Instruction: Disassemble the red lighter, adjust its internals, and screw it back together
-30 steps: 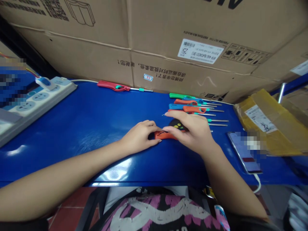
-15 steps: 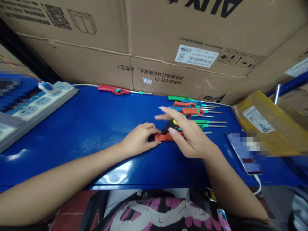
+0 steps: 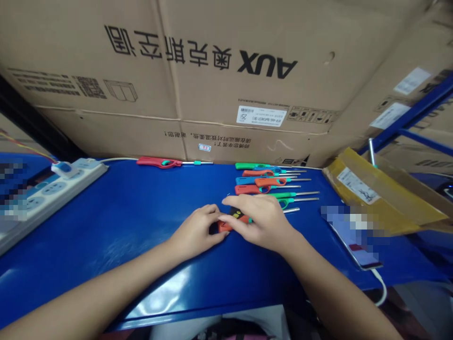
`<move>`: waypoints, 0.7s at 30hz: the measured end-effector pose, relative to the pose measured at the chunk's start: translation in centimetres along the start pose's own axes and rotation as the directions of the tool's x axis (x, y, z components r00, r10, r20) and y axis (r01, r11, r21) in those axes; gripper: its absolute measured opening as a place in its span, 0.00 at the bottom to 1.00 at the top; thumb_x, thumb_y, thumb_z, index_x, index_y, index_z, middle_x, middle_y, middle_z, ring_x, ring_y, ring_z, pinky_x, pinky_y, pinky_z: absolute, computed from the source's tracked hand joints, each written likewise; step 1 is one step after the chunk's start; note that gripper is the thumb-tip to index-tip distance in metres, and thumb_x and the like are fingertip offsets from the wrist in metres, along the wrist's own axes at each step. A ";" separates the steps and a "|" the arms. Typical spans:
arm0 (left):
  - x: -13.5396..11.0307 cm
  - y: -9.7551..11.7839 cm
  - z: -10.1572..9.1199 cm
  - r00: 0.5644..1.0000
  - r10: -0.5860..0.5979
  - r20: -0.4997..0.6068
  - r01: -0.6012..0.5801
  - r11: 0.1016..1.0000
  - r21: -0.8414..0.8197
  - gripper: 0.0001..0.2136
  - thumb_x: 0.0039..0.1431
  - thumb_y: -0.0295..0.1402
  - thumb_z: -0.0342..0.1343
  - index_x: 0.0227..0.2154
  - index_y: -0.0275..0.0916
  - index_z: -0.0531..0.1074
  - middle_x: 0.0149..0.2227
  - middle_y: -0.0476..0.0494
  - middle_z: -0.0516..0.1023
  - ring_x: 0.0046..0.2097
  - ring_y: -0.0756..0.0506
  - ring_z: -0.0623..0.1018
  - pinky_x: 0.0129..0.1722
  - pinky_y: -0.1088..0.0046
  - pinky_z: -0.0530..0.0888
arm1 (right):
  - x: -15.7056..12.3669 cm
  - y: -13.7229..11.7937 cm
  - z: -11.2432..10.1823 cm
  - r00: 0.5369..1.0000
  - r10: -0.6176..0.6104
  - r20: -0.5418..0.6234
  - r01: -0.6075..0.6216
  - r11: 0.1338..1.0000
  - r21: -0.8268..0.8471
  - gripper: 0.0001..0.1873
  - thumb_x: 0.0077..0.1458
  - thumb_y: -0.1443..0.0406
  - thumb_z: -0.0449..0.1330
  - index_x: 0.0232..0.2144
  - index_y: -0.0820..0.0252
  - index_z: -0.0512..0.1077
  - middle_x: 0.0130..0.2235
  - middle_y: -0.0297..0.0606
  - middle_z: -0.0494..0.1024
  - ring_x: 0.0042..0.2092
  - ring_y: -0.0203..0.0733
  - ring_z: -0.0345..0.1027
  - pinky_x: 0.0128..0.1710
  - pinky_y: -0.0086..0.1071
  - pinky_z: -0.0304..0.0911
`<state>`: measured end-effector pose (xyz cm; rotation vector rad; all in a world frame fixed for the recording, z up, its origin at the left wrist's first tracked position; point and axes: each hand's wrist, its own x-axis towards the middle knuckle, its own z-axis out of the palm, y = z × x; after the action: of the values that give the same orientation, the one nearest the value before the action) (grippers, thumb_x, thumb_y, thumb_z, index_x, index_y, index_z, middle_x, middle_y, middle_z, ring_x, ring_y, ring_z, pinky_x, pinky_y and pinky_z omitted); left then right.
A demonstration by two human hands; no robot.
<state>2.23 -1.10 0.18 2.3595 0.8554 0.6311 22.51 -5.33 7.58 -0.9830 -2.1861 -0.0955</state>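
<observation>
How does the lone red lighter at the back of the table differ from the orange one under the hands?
The lone red lighter lies untouched by the cardboard box, in full view, handle to metal tube; the orange lighter is pressed between the left hand and right hand, mostly covered. The red one lies apart from the others; the orange one sits just before the row of lighters. Both lie flat on the blue table, handles left.

Both your bare forearms angle in from the bottom corners and meet mid-frame. Your left hand [image 3: 198, 230] sits knuckles up with fingers curled in, and your right hand [image 3: 262, 222] lies palm-down, fingertips touching the left's.
</observation>
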 end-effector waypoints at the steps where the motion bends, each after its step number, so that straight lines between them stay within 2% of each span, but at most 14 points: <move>1: 0.0 0.0 0.0 1.000 -0.002 -0.001 0.002 1.000 0.008 0.04 0.61 0.32 0.60 0.37 0.39 0.77 0.39 0.43 0.75 0.42 0.42 0.76 0.43 0.65 0.75 | 0.0 0.1 0.1 1.000 0.002 -0.020 -0.003 1.000 -0.028 0.12 0.65 0.57 0.61 0.46 0.56 0.76 0.38 0.37 0.86 0.35 0.40 0.80 0.37 0.30 0.71; 3: 0.1 0.0 0.0 1.000 0.000 -0.004 0.000 1.000 0.027 0.04 0.61 0.33 0.61 0.35 0.38 0.76 0.38 0.43 0.75 0.41 0.43 0.76 0.42 0.65 0.75 | 0.1 0.1 -0.1 0.999 0.023 0.038 -0.023 1.000 -0.007 0.16 0.67 0.57 0.58 0.53 0.57 0.73 0.46 0.40 0.85 0.41 0.41 0.81 0.40 0.31 0.72; 5: 0.2 0.1 0.1 1.000 0.007 -0.007 -0.007 0.999 0.038 0.05 0.61 0.33 0.60 0.36 0.37 0.76 0.38 0.42 0.75 0.40 0.43 0.76 0.42 0.65 0.75 | 0.2 0.0 -0.5 0.991 0.009 0.134 -0.020 0.997 0.078 0.21 0.69 0.63 0.53 0.61 0.57 0.67 0.56 0.41 0.81 0.48 0.41 0.80 0.45 0.32 0.72; 6: 0.2 0.2 0.1 1.000 0.010 -0.008 -0.010 0.999 0.040 0.05 0.61 0.33 0.60 0.36 0.37 0.76 0.39 0.42 0.76 0.40 0.43 0.76 0.41 0.65 0.76 | 0.2 -0.2 -0.6 0.987 -0.004 0.163 -0.014 0.994 0.107 0.22 0.68 0.65 0.52 0.63 0.57 0.65 0.57 0.41 0.80 0.49 0.40 0.79 0.45 0.31 0.71; 8: 0.3 0.5 0.4 1.000 0.013 -0.013 -0.012 0.999 0.043 0.05 0.60 0.32 0.60 0.37 0.37 0.76 0.39 0.42 0.76 0.40 0.44 0.77 0.41 0.66 0.76 | 0.2 -0.4 -0.6 0.988 -0.009 0.152 -0.004 0.996 0.088 0.19 0.68 0.64 0.54 0.59 0.55 0.70 0.49 0.38 0.84 0.44 0.39 0.80 0.40 0.30 0.70; 11: 0.5 1.2 0.8 1.000 0.013 -0.014 -0.012 0.999 0.053 0.03 0.58 0.30 0.61 0.35 0.38 0.75 0.37 0.44 0.77 0.39 0.44 0.77 0.39 0.68 0.76 | 0.3 -0.7 -0.3 0.998 0.046 0.050 -0.044 0.999 -0.029 0.13 0.66 0.57 0.59 0.45 0.56 0.76 0.34 0.35 0.85 0.33 0.39 0.79 0.31 0.29 0.64; 13: 0.6 1.7 0.9 1.000 0.026 0.005 -0.026 0.998 0.061 0.04 0.56 0.29 0.62 0.34 0.38 0.76 0.35 0.44 0.77 0.38 0.45 0.77 0.38 0.70 0.76 | 0.4 -0.6 -0.3 0.992 0.119 -0.033 -0.119 0.993 0.000 0.12 0.65 0.55 0.60 0.40 0.57 0.76 0.31 0.33 0.83 0.31 0.37 0.77 0.29 0.28 0.62; 14: 0.6 2.0 0.9 0.999 0.036 0.019 -0.037 0.997 0.063 0.05 0.55 0.29 0.62 0.35 0.38 0.77 0.35 0.45 0.76 0.37 0.45 0.77 0.37 0.70 0.75 | 0.4 -0.3 -0.6 0.979 0.182 -0.092 -0.176 0.982 0.068 0.12 0.64 0.55 0.60 0.39 0.57 0.75 0.31 0.33 0.82 0.30 0.36 0.76 0.29 0.28 0.62; 15: 0.7 2.2 0.7 0.998 0.047 0.031 -0.049 0.997 0.064 0.07 0.54 0.28 0.63 0.37 0.38 0.78 0.35 0.45 0.76 0.36 0.45 0.77 0.37 0.71 0.75 | 0.4 0.0 -1.0 0.950 0.270 -0.159 -0.242 0.955 0.173 0.11 0.64 0.55 0.61 0.38 0.56 0.74 0.29 0.32 0.81 0.28 0.35 0.74 0.28 0.27 0.62; 17: 1.0 2.5 0.3 0.996 0.070 0.047 -0.072 0.996 0.059 0.11 0.53 0.28 0.64 0.40 0.38 0.80 0.35 0.46 0.76 0.36 0.46 0.77 0.37 0.72 0.75 | 0.0 1.1 -2.0 0.829 0.491 -0.267 -0.333 0.818 0.470 0.12 0.61 0.54 0.63 0.35 0.56 0.71 0.26 0.29 0.78 0.22 0.32 0.69 0.24 0.27 0.62; 19: 1.5 2.6 -0.4 0.995 0.094 0.045 -0.096 0.994 0.048 0.12 0.53 0.28 0.65 0.42 0.38 0.81 0.35 0.47 0.76 0.35 0.47 0.77 0.37 0.73 0.75 | -0.8 2.5 -3.2 0.676 0.709 -0.200 -0.349 0.547 0.761 0.16 0.55 0.52 0.68 0.33 0.55 0.69 0.18 0.22 0.70 0.16 0.31 0.62 0.17 0.26 0.60; 21: 2.5 2.6 -1.2 0.993 0.119 0.024 -0.120 0.992 0.037 0.12 0.55 0.31 0.64 0.43 0.38 0.81 0.35 0.47 0.75 0.34 0.48 0.77 0.36 0.73 0.74 | -2.2 3.8 -4.0 0.515 0.854 -0.071 -0.253 0.230 0.940 0.22 0.44 0.53 0.76 0.29 0.56 0.68 0.19 0.23 0.72 0.18 0.31 0.66 0.20 0.26 0.67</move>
<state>4.33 -0.68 3.26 2.4622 0.7265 0.6412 28.46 -5.36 8.31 -0.9113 -0.8210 0.9021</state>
